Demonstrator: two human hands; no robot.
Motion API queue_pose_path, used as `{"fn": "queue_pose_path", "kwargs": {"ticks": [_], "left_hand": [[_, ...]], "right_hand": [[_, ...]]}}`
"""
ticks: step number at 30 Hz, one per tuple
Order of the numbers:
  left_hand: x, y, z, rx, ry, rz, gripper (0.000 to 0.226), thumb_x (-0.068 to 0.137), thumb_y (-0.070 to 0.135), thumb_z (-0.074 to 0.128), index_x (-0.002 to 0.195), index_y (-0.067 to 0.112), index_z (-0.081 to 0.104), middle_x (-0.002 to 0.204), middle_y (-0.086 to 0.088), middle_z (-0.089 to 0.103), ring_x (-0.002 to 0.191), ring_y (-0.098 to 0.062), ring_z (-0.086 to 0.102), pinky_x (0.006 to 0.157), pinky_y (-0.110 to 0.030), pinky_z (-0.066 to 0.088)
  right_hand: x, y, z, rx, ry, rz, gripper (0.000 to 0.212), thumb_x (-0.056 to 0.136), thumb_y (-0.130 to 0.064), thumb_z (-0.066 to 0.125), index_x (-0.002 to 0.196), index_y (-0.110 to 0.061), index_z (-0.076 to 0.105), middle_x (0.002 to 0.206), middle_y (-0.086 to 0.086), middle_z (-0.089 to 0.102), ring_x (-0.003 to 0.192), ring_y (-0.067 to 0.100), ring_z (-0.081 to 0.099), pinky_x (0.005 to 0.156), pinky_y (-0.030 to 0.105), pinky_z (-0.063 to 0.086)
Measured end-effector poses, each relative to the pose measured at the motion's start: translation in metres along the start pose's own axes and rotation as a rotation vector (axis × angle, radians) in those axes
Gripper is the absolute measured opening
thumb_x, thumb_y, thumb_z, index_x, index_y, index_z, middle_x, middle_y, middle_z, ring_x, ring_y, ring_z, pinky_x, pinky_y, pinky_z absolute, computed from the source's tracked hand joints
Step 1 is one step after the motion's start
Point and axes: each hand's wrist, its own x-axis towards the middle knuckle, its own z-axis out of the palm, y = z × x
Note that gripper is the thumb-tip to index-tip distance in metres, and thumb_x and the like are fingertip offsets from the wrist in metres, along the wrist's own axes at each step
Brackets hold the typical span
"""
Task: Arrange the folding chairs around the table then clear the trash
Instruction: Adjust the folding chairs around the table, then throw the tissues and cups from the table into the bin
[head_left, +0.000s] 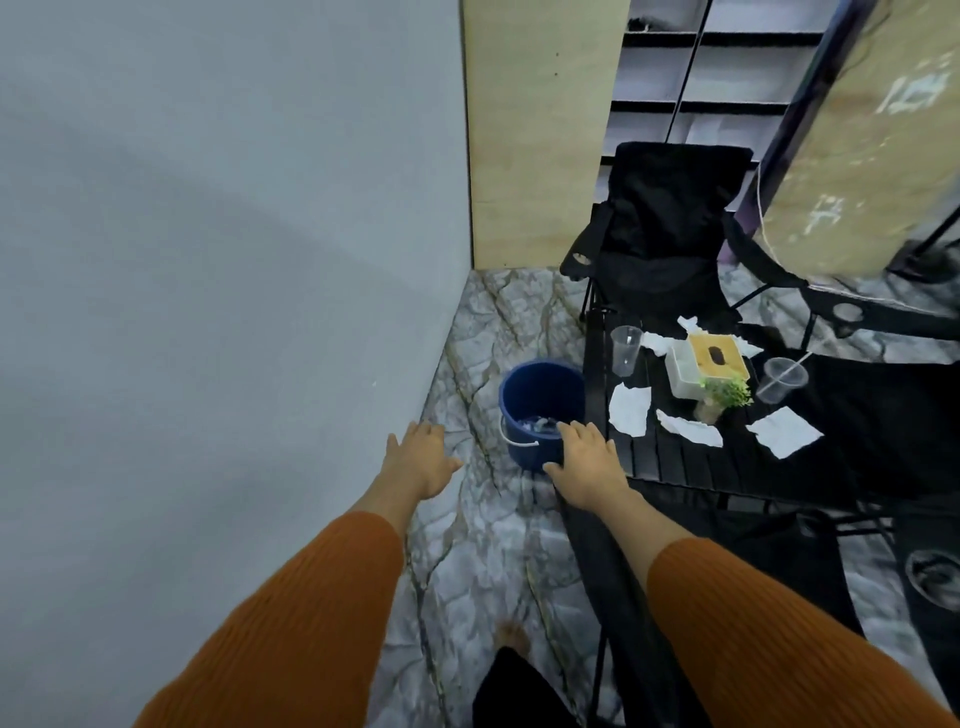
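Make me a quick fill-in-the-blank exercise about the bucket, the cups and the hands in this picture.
1. The round plastic bucket on the marble-patterned floor is ____ in colour.
2. The number of clear plastic cups on the black slatted table is ____.
3. The left hand and right hand, fingers spread, hold ____.
4. The sleeves are ____ in colour.

Missing words: blue; two; nothing; orange

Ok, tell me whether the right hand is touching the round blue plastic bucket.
Cannot tell. In the head view the right hand overlaps the near rim of the blue bucket, fingers spread, but contact isn't plainly shown.
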Motion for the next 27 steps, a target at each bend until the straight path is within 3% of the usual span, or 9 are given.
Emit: {"fn": "queue_pose_path", "kwargs": {"ticks": [8, 15, 18, 22, 27], "left_hand": [[0.139, 0.017, -0.074, 0.019, -0.007, 0.062, 0.067, 0.096, 0.047, 0.043, 0.15, 0.012, 0.023, 0.158, -0.01, 0.025, 0.145, -0.027, 0.021, 0.119, -0.05, 0.015], [0.254, 0.061, -0.113, 0.08, -0.027, 0.196, 0.069, 0.093, 0.049, 0.049, 0.149, 0.015, 0.026, 0.154, -0.011, 0.031, 0.142, -0.029, 0.028, 0.116, -0.048, 0.024], [0.303, 0.089, -0.125, 0.121, -0.04, 0.301, 0.06, 0.093, 0.047, 0.051, 0.141, 0.013, 0.037, 0.146, -0.012, 0.042, 0.134, -0.03, 0.039, 0.111, -0.045, 0.032], [0.363, 0.141, -0.135, 0.142, -0.058, 0.465, 0.059, 0.095, 0.043, 0.051, 0.142, 0.011, 0.036, 0.148, -0.012, 0.039, 0.134, -0.03, 0.038, 0.111, -0.044, 0.033], [0.409, 0.207, -0.123, 0.194, -0.131, 0.729, 0.066, 0.096, 0.038, 0.051, 0.151, 0.012, 0.024, 0.159, -0.012, 0.021, 0.147, -0.029, 0.02, 0.118, -0.044, 0.023]], "right_hand": [[0.124, 0.002, -0.064, 0.06, 0.051, 0.054, 0.066, 0.098, -0.032, 0.049, 0.153, -0.015, 0.016, 0.161, 0.006, 0.016, 0.15, 0.028, 0.007, 0.121, 0.049, 0.013], [0.19, 0.047, -0.104, 0.123, 0.125, 0.229, 0.066, 0.096, -0.033, 0.053, 0.151, -0.013, 0.022, 0.159, 0.007, 0.024, 0.148, 0.028, 0.015, 0.119, 0.05, 0.021], [0.207, 0.07, -0.114, 0.157, 0.161, 0.34, 0.063, 0.096, -0.032, 0.053, 0.149, -0.014, 0.025, 0.157, 0.008, 0.027, 0.146, 0.028, 0.02, 0.116, 0.05, 0.025], [0.226, 0.098, -0.12, 0.256, 0.238, 0.502, 0.06, 0.097, -0.029, 0.052, 0.148, -0.011, 0.027, 0.153, 0.01, 0.032, 0.141, 0.03, 0.029, 0.112, 0.048, 0.032], [0.229, 0.121, -0.104, 0.468, 0.371, 0.747, 0.055, 0.096, -0.027, 0.052, 0.146, -0.011, 0.034, 0.149, 0.01, 0.039, 0.138, 0.03, 0.035, 0.107, 0.045, 0.038]]}}
